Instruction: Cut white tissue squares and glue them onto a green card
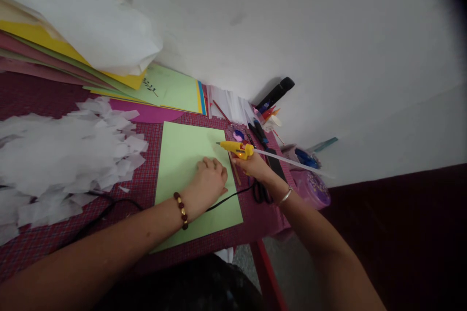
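Note:
A pale green sheet of paper lies on the table in front of me. My left hand rests on it, empty as far as I can see, its fingers slightly bent and a little apart. In my right hand is a yellow hot glue gun, held above the sheet's right edge. Its nozzle points left over the paper, and an orange light glows on its body. A long translucent glue stick sticks out of its back. A black cord crosses the sheet beneath my hands.
White paper pieces are heaped at left. Stacked coloured papers lie behind them under a white sheet. Black-handled scissors, a blue-black cutter and pens sit at right. A purple tub stands beyond the table's right edge, near the wall.

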Demonstrator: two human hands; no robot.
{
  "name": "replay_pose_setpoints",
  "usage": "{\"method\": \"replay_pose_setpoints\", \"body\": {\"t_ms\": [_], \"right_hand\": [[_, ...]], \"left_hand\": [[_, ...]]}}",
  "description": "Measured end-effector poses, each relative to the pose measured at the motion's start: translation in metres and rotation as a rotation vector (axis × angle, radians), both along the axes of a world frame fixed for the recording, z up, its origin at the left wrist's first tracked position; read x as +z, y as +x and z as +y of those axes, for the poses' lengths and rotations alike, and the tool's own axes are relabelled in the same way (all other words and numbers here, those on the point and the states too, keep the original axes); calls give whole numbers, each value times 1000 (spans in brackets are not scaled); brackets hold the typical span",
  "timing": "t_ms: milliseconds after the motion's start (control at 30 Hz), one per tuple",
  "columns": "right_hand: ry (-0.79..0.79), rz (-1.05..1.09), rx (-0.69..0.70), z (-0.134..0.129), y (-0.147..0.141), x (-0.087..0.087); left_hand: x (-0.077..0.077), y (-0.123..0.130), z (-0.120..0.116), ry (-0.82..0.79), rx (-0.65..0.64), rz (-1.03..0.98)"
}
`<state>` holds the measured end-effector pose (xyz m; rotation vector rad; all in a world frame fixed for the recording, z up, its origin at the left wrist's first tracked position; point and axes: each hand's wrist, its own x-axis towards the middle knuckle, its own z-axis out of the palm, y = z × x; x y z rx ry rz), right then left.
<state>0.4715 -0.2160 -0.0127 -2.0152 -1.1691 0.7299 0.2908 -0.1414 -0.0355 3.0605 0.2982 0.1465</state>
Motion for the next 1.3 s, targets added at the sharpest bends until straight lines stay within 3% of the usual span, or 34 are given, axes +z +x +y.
{"method": "replay_pose_setpoints", "body": {"t_ms": [200, 533, 767, 1300], "right_hand": [[-9, 8, -107, 1, -2, -2], [-44, 64, -108, -3, -4, 3], [-9, 19, -166, 0, -2, 2], [-40, -11, -88, -2, 1, -2]], "left_hand": [[1, -1, 0, 28, -8, 5], [10, -3, 0, -6, -1, 20], [4, -3, 0, 23, -4, -3], [2, -1, -1, -12, 8, -6]]}}
